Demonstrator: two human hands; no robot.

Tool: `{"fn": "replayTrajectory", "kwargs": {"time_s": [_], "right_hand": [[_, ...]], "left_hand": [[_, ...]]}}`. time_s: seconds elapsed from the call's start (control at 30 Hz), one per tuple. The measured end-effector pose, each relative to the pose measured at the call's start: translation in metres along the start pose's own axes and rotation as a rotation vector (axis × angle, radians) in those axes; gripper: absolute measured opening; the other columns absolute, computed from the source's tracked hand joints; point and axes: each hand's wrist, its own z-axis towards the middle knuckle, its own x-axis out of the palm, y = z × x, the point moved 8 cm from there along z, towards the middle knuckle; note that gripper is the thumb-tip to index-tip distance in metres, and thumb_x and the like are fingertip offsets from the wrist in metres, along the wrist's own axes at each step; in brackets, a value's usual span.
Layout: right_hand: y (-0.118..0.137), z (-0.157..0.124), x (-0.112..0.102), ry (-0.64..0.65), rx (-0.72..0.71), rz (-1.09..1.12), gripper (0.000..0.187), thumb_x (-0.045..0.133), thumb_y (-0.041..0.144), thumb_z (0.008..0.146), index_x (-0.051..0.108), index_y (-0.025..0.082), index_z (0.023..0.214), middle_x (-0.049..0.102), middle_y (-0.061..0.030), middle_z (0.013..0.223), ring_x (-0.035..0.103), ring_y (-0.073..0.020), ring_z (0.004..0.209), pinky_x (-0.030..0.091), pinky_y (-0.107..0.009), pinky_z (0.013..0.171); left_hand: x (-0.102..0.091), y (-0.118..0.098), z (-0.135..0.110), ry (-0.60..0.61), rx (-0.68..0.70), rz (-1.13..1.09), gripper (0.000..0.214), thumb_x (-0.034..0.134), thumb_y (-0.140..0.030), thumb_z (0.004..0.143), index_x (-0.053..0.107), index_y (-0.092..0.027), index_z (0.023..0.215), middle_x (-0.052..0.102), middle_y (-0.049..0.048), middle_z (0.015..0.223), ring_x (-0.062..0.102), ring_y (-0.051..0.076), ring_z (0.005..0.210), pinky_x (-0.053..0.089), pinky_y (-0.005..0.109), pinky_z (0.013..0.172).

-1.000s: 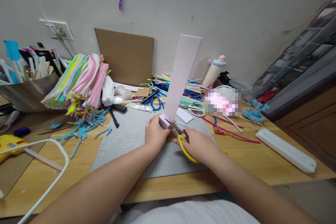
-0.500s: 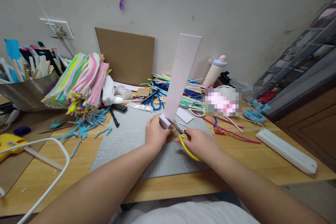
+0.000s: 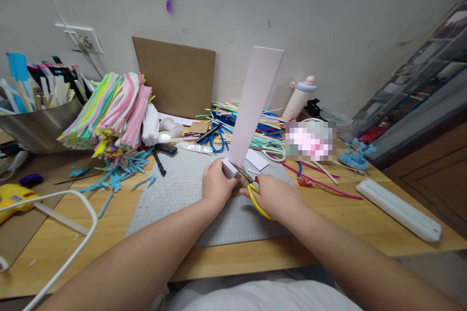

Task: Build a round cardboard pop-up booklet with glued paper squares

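A long white board strip (image 3: 253,102) rises from my left hand (image 3: 218,182), whose fingers close round a small stack of short white pieces (image 3: 229,169) at its foot. Yellow-handled scissors (image 3: 257,204) are gripped in my right hand (image 3: 278,197). Their blades reach the lower end of the strip, beside the stack; how far they have cut in I cannot tell. Under my hands is a round brown piece (image 3: 237,189), mostly hidden, above the grey cutting mat (image 3: 171,204). Just behind them lies a short white piece (image 3: 257,159).
Pipe cleaner bundles (image 3: 116,112) and light-blue scraps (image 3: 116,175) lie to the left, near a yellow glue gun (image 3: 16,199). White-handled scissors (image 3: 274,151), loose pipe cleaners (image 3: 270,124) and a bottle (image 3: 298,99) are behind. A white power strip (image 3: 399,209) lies right.
The strip's top has leaned slightly to the right. My right hand and the scissors have shifted a little up and left, and the scissor handles appear closer together. My left hand stays in place.
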Motion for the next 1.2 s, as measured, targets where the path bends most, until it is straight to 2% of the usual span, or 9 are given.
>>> {"fn": "replayTrajectory", "kwargs": {"time_s": [0.5,0.7,0.93,1.07,1.2], "right_hand": [[0.004,0.01,-0.002,0.0,-0.053,-0.011,0.056,0.041,0.066,0.087,0.068,0.017,0.091,0.072,-0.017,0.094,0.069,-0.0319,0.09,0.049,-0.035,0.071],[0.005,0.009,-0.005,0.01,-0.044,-0.028,0.061,0.039,0.068,0.087,0.068,0.015,0.095,0.071,-0.0198,0.095,0.07,-0.0329,0.09,0.05,-0.037,0.072],[0.01,0.016,-0.006,0.032,-0.01,-0.018,0.066,0.039,0.069,0.085,0.066,0.011,0.1,0.071,-0.0217,0.094,0.07,-0.036,0.087,0.052,-0.04,0.067],[0.014,0.018,-0.007,0.037,-0.009,-0.017,0.062,0.038,0.066,0.087,0.067,0.012,0.101,0.072,-0.0217,0.094,0.07,-0.0329,0.089,0.051,-0.036,0.068],[0.015,0.017,-0.008,0.023,-0.03,-0.033,0.056,0.041,0.062,0.088,0.068,0.014,0.099,0.073,-0.0196,0.095,0.07,-0.0314,0.091,0.051,-0.034,0.069]], "left_hand": [[0.001,0.002,-0.001,0.012,-0.027,0.012,0.035,0.076,-0.03,0.068,0.061,-0.022,0.099,0.07,0.0042,0.095,0.062,0.025,0.098,0.043,0.033,0.082],[0.001,0.001,0.0,0.008,-0.011,0.021,0.034,0.075,-0.029,0.068,0.061,-0.022,0.099,0.069,0.0045,0.095,0.062,0.025,0.097,0.043,0.033,0.081],[0.001,-0.001,0.0,0.0,-0.002,0.038,0.032,0.076,-0.029,0.068,0.061,-0.022,0.095,0.07,0.0045,0.092,0.062,0.025,0.094,0.043,0.033,0.082],[0.0,-0.002,0.0,0.009,-0.003,0.044,0.038,0.08,-0.028,0.063,0.061,-0.022,0.096,0.07,0.0047,0.093,0.062,0.025,0.094,0.043,0.033,0.082],[0.0,-0.003,0.0,0.006,0.005,0.041,0.034,0.078,-0.027,0.065,0.061,-0.022,0.094,0.07,0.0042,0.093,0.062,0.024,0.093,0.043,0.033,0.082]]}}
